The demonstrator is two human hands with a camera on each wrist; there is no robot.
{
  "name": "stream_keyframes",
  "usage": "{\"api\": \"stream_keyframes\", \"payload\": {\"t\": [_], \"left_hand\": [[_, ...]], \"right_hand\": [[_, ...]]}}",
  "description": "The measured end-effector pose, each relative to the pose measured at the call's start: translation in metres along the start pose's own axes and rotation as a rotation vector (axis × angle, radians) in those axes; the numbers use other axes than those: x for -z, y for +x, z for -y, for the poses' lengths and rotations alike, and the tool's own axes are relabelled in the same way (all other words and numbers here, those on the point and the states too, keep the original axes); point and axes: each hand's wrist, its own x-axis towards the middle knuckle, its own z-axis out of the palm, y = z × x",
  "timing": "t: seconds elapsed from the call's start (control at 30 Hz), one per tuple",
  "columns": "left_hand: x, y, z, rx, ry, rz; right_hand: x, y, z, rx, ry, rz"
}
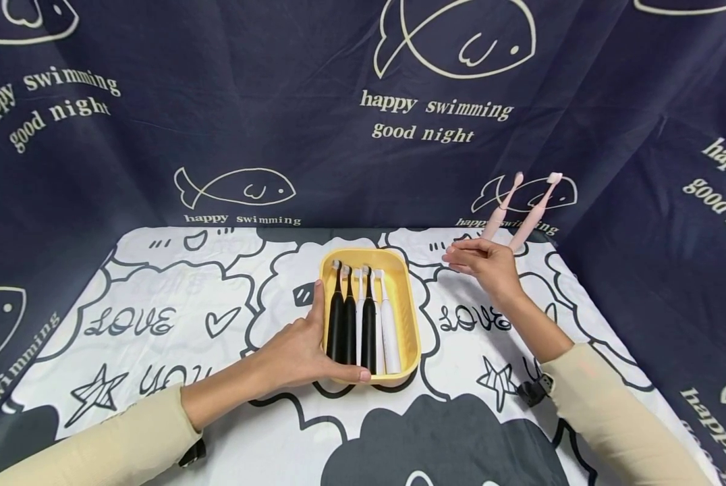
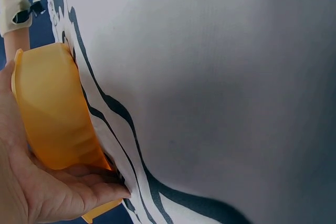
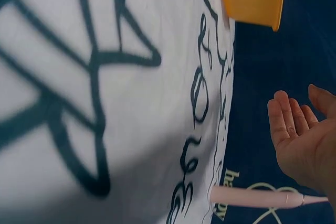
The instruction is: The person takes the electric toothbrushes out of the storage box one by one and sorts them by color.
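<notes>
A yellow tray sits mid-table. Several electric toothbrushes lie in it side by side, heads to the far end: three black toothbrushes and some white and pale ones, like the white toothbrush on the right. My left hand grips the tray's near-left corner, the thumb along the near rim; the left wrist view shows fingers against its outer wall. My right hand hovers right of the tray, palm empty, fingers extended together. Just beyond it two pink toothbrushes stand upright, their bases partly hidden by the hand.
A white cloth with black doodles covers the table. Dark blue fabric printed with fish and lettering hangs behind and along both sides.
</notes>
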Motion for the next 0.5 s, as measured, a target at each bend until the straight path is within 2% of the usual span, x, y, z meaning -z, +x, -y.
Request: {"api": "stream_keyframes", "payload": {"t": [0.2,0.5], "left_hand": [[0.0,0.0,0.0,-0.001,0.002,-0.001],[0.0,0.0,0.0,0.004,0.005,-0.001]], "right_hand": [[-0.018,-0.004,0.0,0.027,-0.052,0.063],[-0.038,-0.013,0.004,0.051,-0.313,0.115]]}}
